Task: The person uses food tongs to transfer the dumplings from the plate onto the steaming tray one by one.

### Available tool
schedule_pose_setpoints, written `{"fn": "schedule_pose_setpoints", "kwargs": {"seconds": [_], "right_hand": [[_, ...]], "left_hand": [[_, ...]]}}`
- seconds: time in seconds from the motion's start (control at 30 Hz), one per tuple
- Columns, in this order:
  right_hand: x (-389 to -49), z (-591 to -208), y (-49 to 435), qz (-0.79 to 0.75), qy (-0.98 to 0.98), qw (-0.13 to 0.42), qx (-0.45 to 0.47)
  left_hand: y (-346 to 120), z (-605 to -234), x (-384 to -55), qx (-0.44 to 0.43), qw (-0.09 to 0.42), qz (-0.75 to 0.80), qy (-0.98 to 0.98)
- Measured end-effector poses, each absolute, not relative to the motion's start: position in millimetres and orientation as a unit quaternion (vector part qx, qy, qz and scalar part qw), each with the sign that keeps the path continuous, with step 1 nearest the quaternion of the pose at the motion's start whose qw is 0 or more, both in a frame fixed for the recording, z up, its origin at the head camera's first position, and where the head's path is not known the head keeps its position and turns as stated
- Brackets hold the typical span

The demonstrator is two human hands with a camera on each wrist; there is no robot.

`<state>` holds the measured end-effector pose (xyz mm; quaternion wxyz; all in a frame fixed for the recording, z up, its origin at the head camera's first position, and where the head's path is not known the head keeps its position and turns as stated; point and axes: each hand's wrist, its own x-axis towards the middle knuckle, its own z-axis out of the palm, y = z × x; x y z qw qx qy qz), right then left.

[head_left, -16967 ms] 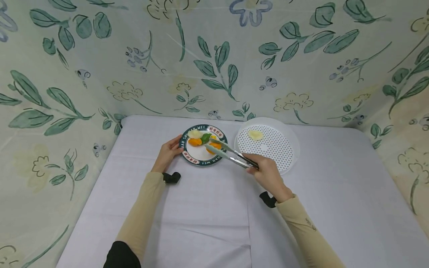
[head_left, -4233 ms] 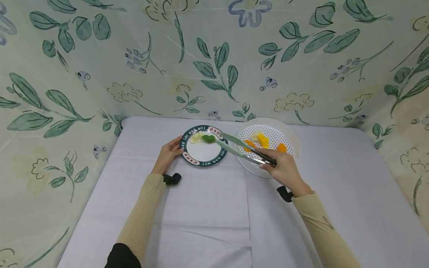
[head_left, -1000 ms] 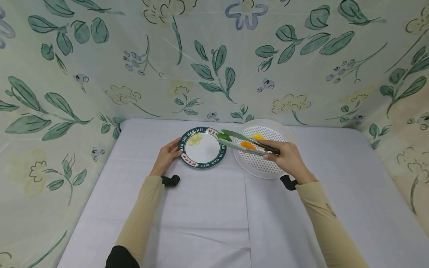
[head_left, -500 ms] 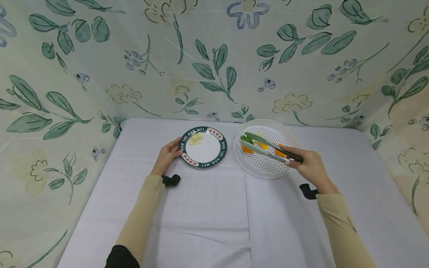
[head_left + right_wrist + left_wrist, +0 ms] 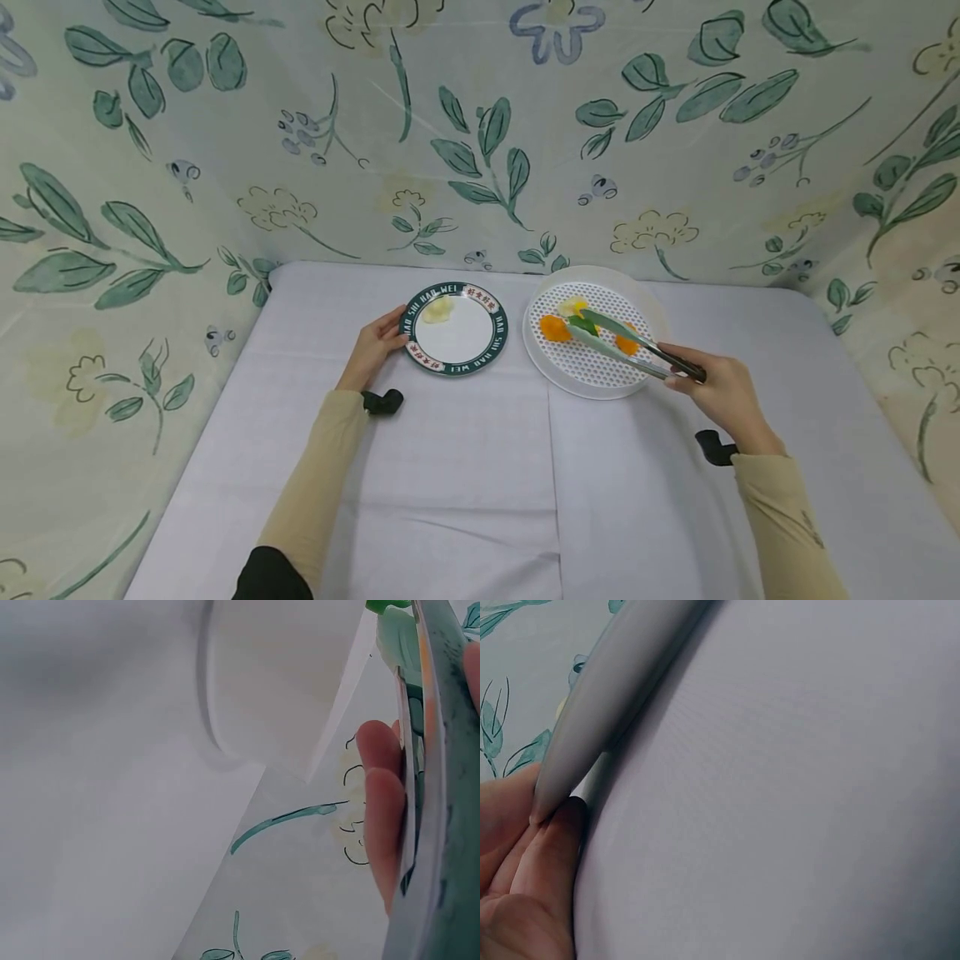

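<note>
My left hand (image 5: pixel 375 343) pinches the left rim of a round plate (image 5: pixel 472 350) with a dark green lettered border; one pale yellow piece (image 5: pixel 437 310) lies on it. The left wrist view shows thumb and fingers at the plate's edge (image 5: pixel 607 697). My right hand (image 5: pixel 720 387) grips metal tongs (image 5: pixel 637 333) with green tips and a black handle. Between the tips, over the white perforated round tray (image 5: pixel 558 379), is a green piece (image 5: pixel 582 324). Orange pieces (image 5: pixel 555 328), another orange piece (image 5: pixel 627 340) and pale yellow pieces (image 5: pixel 572 306) lie in the tray, partly behind the tongs.
Plate and tray stand side by side near the back of a table with a white cloth (image 5: pixel 465 467). A floral curtain (image 5: pixel 555 150) hangs behind the table and along both sides. Black wrist mounts (image 5: pixel 384 402) sit at both sleeves.
The right hand has carried the green piece in the tongs from the plate rightward over the tray. Earlier, orange and yellow pieces went from plate to tray. The left hand stays on the plate's rim.
</note>
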<state>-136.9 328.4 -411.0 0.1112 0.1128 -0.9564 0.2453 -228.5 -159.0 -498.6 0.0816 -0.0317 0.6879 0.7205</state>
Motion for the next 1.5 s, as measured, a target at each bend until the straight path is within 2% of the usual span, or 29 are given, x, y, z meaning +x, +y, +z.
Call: {"fn": "schedule_pose_setpoints", "kwargs": {"seconds": [0.53, 0.67, 0.93, 1.17, 1.5], "right_hand": [[-131.6, -421.6, 326.2, 0.248, -0.957, 0.099, 0.114], [-134.1, -419.7, 319.4, 0.259, -0.954, 0.102, 0.115], [-140.6, -407.3, 294.9, 0.295, -0.947, 0.084, 0.093], [-150.2, -399.5, 269.5, 0.313, -0.938, 0.090, 0.121], [-164.8, -393.9, 225.4, 0.351, -0.923, 0.068, 0.145]], "left_hand": [[-159.5, -501.9, -228.5, -0.029, 0.079, 0.728, 0.681], [-158.8, -491.7, -225.0, -0.033, 0.091, 0.729, 0.677], [-160.4, -503.3, -229.8, -0.033, 0.089, 0.734, 0.672], [-160.5, -503.4, -229.8, -0.031, 0.079, 0.726, 0.682], [-160.4, -502.3, -228.8, -0.032, 0.079, 0.722, 0.687]]}}
